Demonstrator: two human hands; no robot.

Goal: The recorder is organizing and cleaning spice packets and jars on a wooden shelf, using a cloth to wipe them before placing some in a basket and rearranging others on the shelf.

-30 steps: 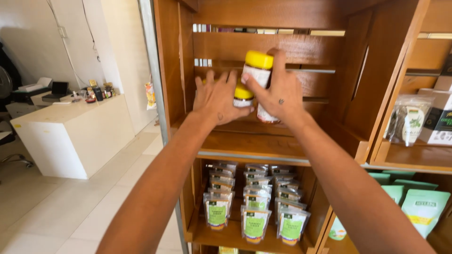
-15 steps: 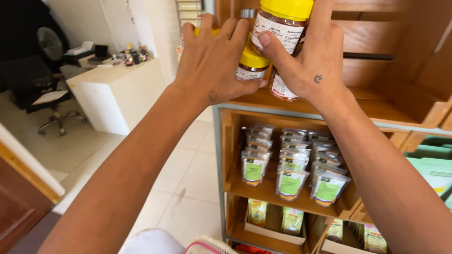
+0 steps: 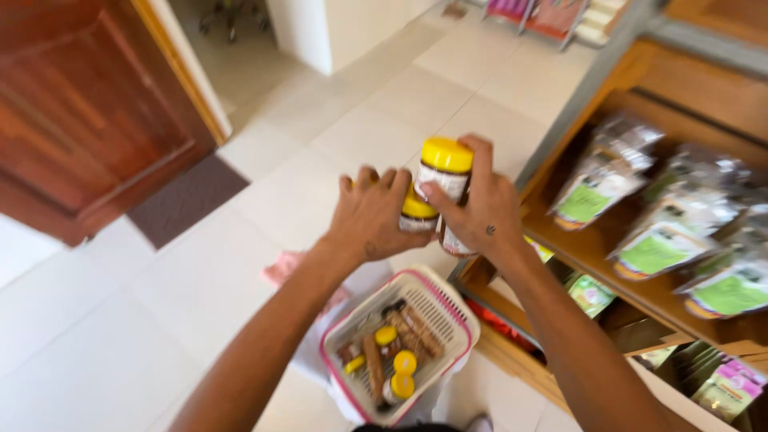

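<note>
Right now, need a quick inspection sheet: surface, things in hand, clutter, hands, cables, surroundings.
Surface: pale tiled floor; no table seen.
Things in hand: stack of yellow-lidded jars, top one upright, held over a pink-rimmed white basket of more yellow-lidded jars.
Clutter: pink cloth on the floor beside the basket.
Hands: left hand pressed against the stack's side; right hand wrapped round the jars.
Cables: nothing seen.
Surroundings: wooden shelf of green-labelled pouches to the right; wooden door and dark mat to the left.
</note>
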